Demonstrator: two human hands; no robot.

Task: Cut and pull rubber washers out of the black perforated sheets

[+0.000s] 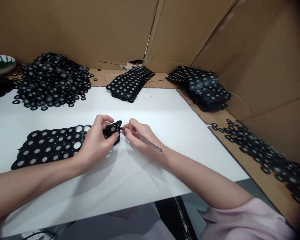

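Observation:
A flat black sheet of joined rings (pixel 47 143) lies on the white tabletop, its left part resting flat. My left hand (pixel 96 136) grips the right end of it, thumb in front and fingers behind, with that end lifted and bent up. In my right hand (pixel 142 135) is a slim, clear-handled tool (pixel 150 144) with faint reddish print, held like a pen. Its dark tip meets the raised end of the sheet beside my left thumb; the exact shape of the tip is too small to tell.
A heap of loose black rings (pixel 52 80) stands at the back left, near a patterned bowl (pixel 2 64). Ring sheets (pixel 131 81) lie at the back middle, with a taller stack (pixel 202 86) right of them. More rings (pixel 260 150) line the right side. Cardboard walls (pixel 90 30) enclose the table.

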